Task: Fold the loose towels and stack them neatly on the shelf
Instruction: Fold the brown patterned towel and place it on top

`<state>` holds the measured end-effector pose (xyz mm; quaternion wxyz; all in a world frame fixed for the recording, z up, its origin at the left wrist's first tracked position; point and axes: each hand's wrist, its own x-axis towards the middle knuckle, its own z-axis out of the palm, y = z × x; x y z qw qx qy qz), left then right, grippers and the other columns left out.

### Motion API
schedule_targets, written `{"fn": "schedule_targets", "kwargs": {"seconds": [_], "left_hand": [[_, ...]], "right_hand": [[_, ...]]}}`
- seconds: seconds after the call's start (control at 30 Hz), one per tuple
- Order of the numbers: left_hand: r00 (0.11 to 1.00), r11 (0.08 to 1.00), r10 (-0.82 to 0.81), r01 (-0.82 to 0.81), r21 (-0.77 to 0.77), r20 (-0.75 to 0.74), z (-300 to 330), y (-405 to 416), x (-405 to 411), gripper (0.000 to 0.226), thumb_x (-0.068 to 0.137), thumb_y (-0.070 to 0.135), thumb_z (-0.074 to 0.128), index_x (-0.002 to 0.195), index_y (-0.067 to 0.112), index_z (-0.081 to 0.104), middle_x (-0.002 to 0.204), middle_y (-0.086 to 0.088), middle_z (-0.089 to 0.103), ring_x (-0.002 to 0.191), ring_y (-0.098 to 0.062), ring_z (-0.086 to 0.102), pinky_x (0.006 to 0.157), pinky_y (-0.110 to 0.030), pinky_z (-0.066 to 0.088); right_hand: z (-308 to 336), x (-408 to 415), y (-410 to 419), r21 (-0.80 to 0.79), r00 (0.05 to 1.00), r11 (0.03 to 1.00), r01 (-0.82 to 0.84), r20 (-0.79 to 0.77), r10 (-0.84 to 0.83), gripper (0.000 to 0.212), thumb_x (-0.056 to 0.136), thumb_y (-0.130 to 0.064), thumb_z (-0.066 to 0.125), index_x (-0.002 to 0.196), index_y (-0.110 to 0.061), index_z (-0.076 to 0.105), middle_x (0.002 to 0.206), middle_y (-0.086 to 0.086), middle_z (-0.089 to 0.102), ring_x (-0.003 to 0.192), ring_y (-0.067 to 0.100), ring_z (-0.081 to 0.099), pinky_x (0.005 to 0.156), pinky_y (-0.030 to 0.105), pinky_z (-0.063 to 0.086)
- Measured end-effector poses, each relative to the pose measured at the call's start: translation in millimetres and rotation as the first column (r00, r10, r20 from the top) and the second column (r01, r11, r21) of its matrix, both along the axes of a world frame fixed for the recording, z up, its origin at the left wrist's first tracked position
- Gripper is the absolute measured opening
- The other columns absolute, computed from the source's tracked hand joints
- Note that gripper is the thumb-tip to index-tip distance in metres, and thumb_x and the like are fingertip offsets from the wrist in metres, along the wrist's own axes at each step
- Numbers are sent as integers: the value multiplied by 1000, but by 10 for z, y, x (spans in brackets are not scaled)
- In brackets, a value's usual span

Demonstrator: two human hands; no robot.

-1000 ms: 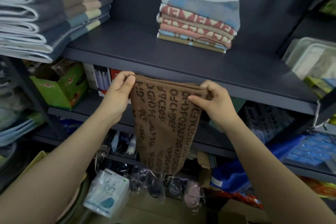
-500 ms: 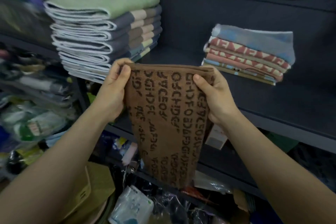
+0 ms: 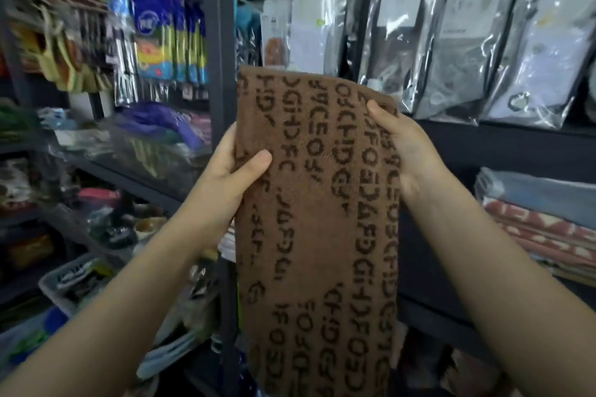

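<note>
Single head-worn view — forward, slightly down, close on shelving (image 3: pixel 219 42) at arm's length

Clear-wrapped packets (image 3: pixel 458 39) hang in a row from twelve to two o'clock. Colourful packaged goods (image 3: pixel 167 32) hang at ten o'clock beside a dark upright post (image 3: pixel 222 42). A grey basket (image 3: pixel 61 280) sits at eight o'clock.

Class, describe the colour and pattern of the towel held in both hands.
The towel is brown with rows of darker brown letter shapes, seen clearly in the head view.
</note>
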<state>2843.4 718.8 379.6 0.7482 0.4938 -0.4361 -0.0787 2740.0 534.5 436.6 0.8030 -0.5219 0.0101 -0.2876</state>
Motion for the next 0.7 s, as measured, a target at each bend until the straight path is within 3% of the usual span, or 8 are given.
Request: {"fn": "schedule_targets", "kwargs": {"seconds": [0.23, 0.3, 0.37, 0.4, 0.47, 0.53, 0.6, 0.7], "left_hand": [[958, 985, 72, -111, 129, 276, 1271, -405, 737, 27, 98, 24, 41, 108, 48, 52, 103, 12, 68, 86, -9, 68, 65, -24, 55], [948, 974, 97, -153, 169, 303, 1473, -613, 950, 25, 100, 24, 38, 115, 41, 49, 104, 10, 66, 81, -8, 68, 62, -22, 55], [918, 946, 181, -260, 191, 352, 1610, -861, 1160, 30, 100, 23, 36, 128, 33, 45, 115, 2, 61, 93, -16, 65, 78, -30, 55], [893, 924, 222, -321, 209, 391, 1639, -985, 1259, 32, 101, 22, 35, 131, 28, 43, 120, -3, 59, 101, -21, 61, 87, -36, 51], [833, 862, 270, -433, 263, 483, 1617, -1212, 1436, 32, 101, 22, 33, 132, 22, 42, 121, -7, 56, 104, -25, 55, 90, -36, 47], [761, 775, 297, -545, 320, 576, 1507, -1407, 1602, 34, 100, 21, 33, 133, 20, 41, 122, -8, 55, 104, -27, 54, 89, -35, 45], [726, 711, 276, -595, 374, 630, 1366, -1567, 1738, 35, 100, 20, 34, 134, 17, 40, 126, -11, 54, 109, -30, 52, 90, -33, 43], [713, 598, 182, -627, 499, 677, 1139, -1776, 1870, 37, 99, 21, 35, 136, 13, 34, 128, -17, 52, 110, -33, 51, 87, -33, 42]], "right_hand": [[577, 602, -416, 84, 996, 995, 54, 67, -60, 19, 95, -16, 48, 100, -6, 62, 80, 8, 73, 70, 20, 71, 55, 29, 56], [728, 808, -570, 77, 990, 992, 95, 99, -102, 21, 95, -14, 47, 109, -5, 60, 84, 9, 71, 71, 21, 69, 59, 32, 59], [834, 1016, -729, 83, 978, 982, 169, 112, -178, 28, 92, -11, 51, 119, -3, 56, 95, 10, 66, 76, 21, 66, 72, 32, 58], [853, 1120, -810, 86, 971, 974, 211, 100, -219, 27, 91, -9, 53, 118, -3, 57, 97, 11, 65, 77, 21, 66, 74, 32, 57], [802, 1311, -965, 89, 957, 954, 286, 28, -289, 15, 88, -6, 57, 102, -3, 62, 93, 11, 66, 73, 21, 67, 73, 31, 57], [663, 1459, -1104, 37, 920, 921, 388, -70, -385, 4, 84, -3, 63, 87, -2, 60, 83, 12, 66, 67, 21, 66, 62, 28, 57], [530, 1560, -1247, -67, 855, 868, 492, -153, -496, 7, 82, -3, 66, 83, 1, 59, 78, 12, 65, 67, 22, 64, 50, 24, 54], [365, 1634, -1415, -189, 785, 812, 552, -210, -582, 19, 82, -3, 65, 96, 7, 58, 82, 13, 63, 78, 27, 63, 67, 34, 56]]}}
